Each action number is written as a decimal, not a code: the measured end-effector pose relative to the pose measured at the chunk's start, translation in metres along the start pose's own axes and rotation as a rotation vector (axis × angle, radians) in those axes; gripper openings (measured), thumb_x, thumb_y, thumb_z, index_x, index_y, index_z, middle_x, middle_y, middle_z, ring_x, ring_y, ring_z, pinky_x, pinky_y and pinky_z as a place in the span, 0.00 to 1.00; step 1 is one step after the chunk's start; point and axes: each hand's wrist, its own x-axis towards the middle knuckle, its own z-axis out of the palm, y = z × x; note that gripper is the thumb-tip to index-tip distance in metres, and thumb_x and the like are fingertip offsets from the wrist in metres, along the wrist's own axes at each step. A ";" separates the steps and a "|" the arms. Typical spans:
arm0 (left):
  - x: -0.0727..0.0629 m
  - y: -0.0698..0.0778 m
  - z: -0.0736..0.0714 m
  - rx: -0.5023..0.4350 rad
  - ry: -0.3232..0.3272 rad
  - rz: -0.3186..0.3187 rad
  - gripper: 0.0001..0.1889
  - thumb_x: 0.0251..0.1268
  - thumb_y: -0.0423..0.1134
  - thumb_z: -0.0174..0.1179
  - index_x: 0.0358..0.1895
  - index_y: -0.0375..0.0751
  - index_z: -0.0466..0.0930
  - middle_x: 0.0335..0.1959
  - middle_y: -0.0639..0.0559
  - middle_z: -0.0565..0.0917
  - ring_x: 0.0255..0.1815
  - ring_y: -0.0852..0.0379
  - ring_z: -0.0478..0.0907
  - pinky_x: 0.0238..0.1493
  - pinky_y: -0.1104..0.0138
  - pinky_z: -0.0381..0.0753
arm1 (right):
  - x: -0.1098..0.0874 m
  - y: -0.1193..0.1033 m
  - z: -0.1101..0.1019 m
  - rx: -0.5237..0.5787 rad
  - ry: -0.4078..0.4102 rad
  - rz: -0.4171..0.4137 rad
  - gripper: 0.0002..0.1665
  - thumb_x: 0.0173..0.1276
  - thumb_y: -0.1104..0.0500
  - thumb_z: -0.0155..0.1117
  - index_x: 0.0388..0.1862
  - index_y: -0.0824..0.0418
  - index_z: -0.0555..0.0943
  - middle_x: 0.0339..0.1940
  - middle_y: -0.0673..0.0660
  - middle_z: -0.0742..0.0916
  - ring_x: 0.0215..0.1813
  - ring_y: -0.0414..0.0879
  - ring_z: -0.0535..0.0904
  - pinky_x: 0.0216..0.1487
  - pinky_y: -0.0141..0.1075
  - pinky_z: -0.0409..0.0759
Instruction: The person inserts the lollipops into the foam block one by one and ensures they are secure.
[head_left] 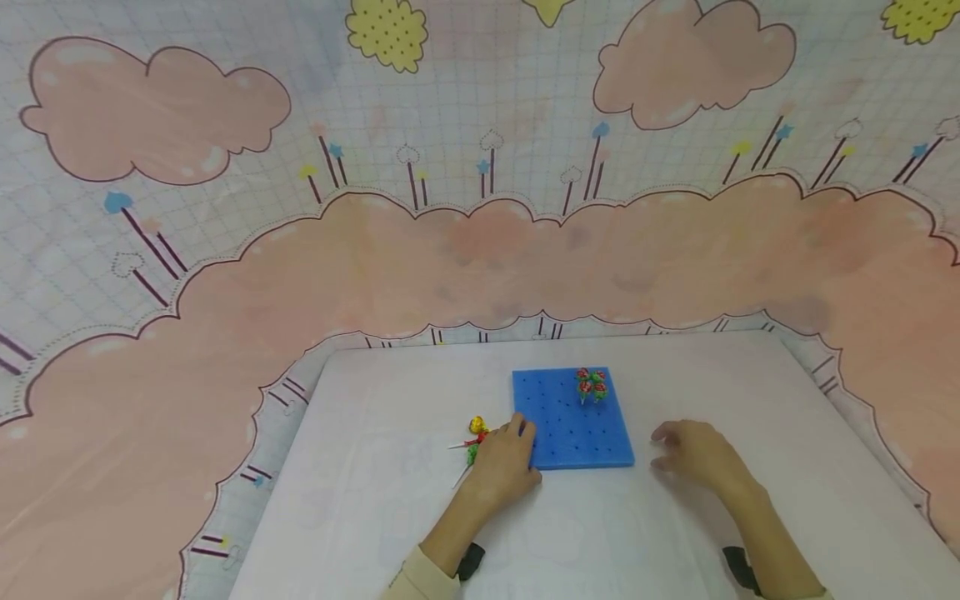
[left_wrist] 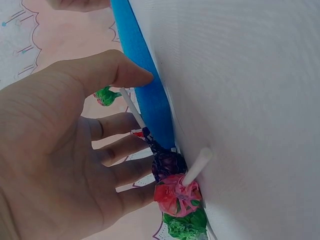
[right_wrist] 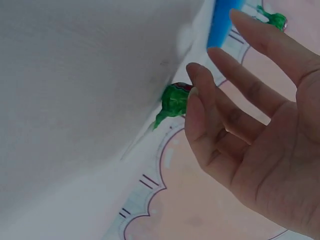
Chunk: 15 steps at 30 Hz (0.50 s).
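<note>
A blue pegboard (head_left: 577, 446) with rows of holes lies on the table. Several green-and-red wrapped lollipops (head_left: 591, 386) stand in its far right corner. My left hand (head_left: 504, 460) is at the board's left edge, over a small pile of lollipops. A yellow lollipop (head_left: 477, 425) shows beside it. In the left wrist view, a dark purple lollipop (left_wrist: 167, 164), a pink one (left_wrist: 177, 197) and a green one (left_wrist: 185, 225) lie by its spread fingers. My right hand (head_left: 693, 454), loosely bent and holding nothing, hovers right of the board. Near its fingertips lies a green lollipop (right_wrist: 175, 102), hidden in the head view.
The white table (head_left: 360, 500) extends around the board on all sides. Behind it hangs a patterned cloth (head_left: 480, 267) with clouds. Dark wrist straps (head_left: 471, 562) sit on both wrists.
</note>
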 end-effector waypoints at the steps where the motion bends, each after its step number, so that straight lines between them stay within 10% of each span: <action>1: 0.000 0.000 0.000 0.000 0.001 0.001 0.32 0.60 0.47 0.73 0.65 0.37 0.77 0.60 0.42 0.78 0.53 0.48 0.84 0.56 0.56 0.84 | 0.000 0.001 0.001 -0.001 0.000 -0.001 0.20 0.61 0.59 0.79 0.52 0.61 0.87 0.48 0.62 0.88 0.53 0.62 0.83 0.55 0.60 0.81; 15: -0.001 0.000 0.001 -0.006 0.003 -0.003 0.31 0.60 0.47 0.73 0.64 0.38 0.77 0.59 0.43 0.77 0.52 0.49 0.83 0.56 0.57 0.84 | 0.000 0.013 0.010 -0.007 0.231 -0.023 0.23 0.62 0.63 0.76 0.55 0.70 0.84 0.46 0.67 0.83 0.45 0.61 0.82 0.47 0.59 0.82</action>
